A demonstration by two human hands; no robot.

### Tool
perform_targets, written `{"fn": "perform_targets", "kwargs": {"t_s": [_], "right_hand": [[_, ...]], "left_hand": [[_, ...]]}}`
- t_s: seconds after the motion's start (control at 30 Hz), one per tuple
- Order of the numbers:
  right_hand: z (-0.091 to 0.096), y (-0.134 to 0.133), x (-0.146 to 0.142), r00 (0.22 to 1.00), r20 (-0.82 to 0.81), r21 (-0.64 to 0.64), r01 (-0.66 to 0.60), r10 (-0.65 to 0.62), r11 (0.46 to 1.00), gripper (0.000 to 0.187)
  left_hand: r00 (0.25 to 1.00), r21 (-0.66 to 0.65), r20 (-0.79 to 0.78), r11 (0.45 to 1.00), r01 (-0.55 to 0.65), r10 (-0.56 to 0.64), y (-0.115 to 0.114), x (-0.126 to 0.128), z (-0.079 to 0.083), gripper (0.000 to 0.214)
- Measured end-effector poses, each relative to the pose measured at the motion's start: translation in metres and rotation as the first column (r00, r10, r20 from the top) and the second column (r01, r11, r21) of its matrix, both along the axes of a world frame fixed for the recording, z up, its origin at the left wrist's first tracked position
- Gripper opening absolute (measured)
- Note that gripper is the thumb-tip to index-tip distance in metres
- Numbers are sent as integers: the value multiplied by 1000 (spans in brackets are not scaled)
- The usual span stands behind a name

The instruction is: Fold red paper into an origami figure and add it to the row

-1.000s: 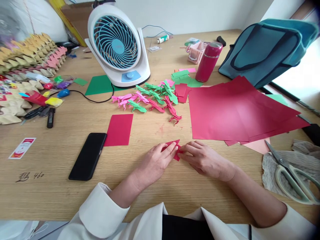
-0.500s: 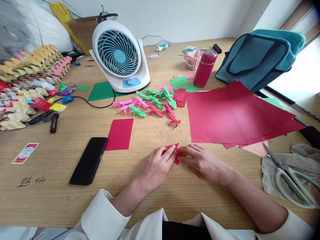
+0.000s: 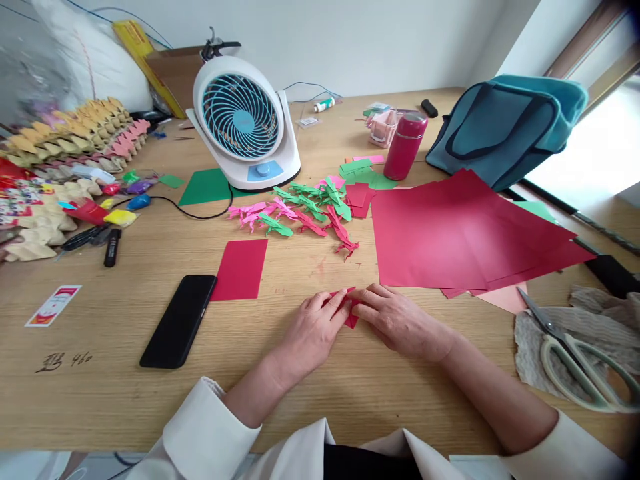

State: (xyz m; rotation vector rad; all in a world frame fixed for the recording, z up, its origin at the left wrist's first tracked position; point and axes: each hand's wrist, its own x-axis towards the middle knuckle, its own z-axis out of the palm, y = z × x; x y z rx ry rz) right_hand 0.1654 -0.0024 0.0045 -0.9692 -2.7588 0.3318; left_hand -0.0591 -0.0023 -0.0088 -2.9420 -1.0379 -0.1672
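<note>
A small folded piece of red paper lies on the wooden table in front of me. My left hand presses its left side, fingers together on the fold. My right hand covers its right side, fingertips pinching the paper, so most of the piece is hidden. Both hands rest low on the table, touching each other at the paper.
A black phone and a red card lie left of my hands. Folded pink, green and red paper figures sit before a white fan. Large red sheets, scissors on a cloth, a red flask and a blue bag are to the right.
My hands have closed further over the red piece, so less of it shows. The camera has tilted up slightly; the table items appear lower.
</note>
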Motion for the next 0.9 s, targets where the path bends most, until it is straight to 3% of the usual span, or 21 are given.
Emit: {"fn": "perform_targets", "kwargs": {"t_s": [0.5, 0.9], "right_hand": [[0, -6, 16, 999, -19, 47, -39, 40, 998, 34], [-1, -12, 28, 995, -95, 40, -31, 35, 999, 32]], "left_hand": [[999, 14, -36, 1000, -21, 21, -2, 1, -1, 49], [999, 17, -44, 1000, -11, 12, -3, 0, -2, 51]]}}
